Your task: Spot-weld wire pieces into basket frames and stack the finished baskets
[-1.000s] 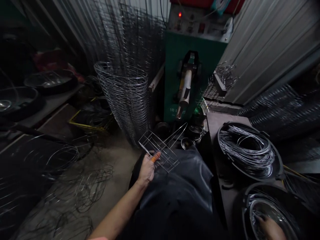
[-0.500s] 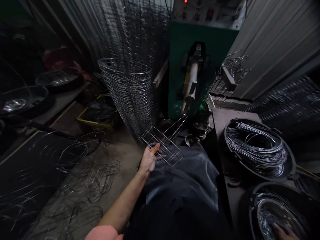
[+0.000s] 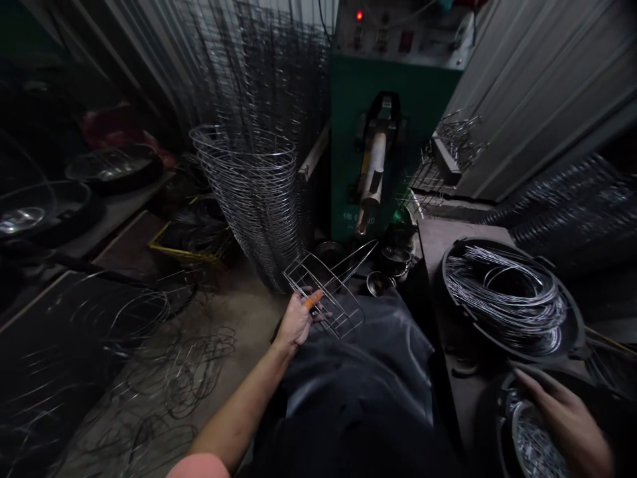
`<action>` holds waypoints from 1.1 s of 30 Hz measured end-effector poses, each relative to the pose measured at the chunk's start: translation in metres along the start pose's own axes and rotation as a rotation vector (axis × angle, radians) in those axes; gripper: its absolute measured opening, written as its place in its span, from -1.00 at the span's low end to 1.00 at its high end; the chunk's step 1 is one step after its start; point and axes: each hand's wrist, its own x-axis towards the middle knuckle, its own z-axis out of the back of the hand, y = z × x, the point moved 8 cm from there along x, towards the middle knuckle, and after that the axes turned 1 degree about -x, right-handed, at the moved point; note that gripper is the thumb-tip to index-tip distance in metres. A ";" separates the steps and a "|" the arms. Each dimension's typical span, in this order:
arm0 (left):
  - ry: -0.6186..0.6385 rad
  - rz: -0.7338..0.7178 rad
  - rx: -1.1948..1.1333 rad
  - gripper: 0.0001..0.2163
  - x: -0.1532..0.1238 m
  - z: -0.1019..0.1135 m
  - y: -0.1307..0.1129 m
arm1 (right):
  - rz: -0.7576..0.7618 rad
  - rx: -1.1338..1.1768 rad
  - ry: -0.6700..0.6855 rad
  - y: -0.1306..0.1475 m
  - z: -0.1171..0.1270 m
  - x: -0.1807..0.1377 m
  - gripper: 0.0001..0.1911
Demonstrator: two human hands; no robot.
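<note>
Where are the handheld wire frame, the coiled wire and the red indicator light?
Wire frame (image 3: 330, 290): head view, middle of its grid.
Coiled wire (image 3: 495, 304): head view, its lower-left strands.
Red indicator light (image 3: 359, 15): head view, its glowing centre.

Salmon-pink sleeve (image 3: 199, 467), shiny black lap covering (image 3: 361, 365), orange wrap (image 3: 313, 299) around one of the fingers (image 3: 319, 317)
</note>
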 end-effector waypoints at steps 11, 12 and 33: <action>0.019 -0.119 0.036 -0.55 -0.025 0.008 0.002 | 0.452 0.467 0.510 0.268 -0.177 0.046 -0.64; 0.015 -0.119 0.026 -0.55 -0.026 0.011 0.003 | 0.457 0.499 0.526 0.274 -0.185 0.046 -0.64; 0.032 -0.025 0.020 -0.58 -0.001 -0.001 0.016 | 0.295 0.957 0.367 0.273 -0.223 0.066 -0.61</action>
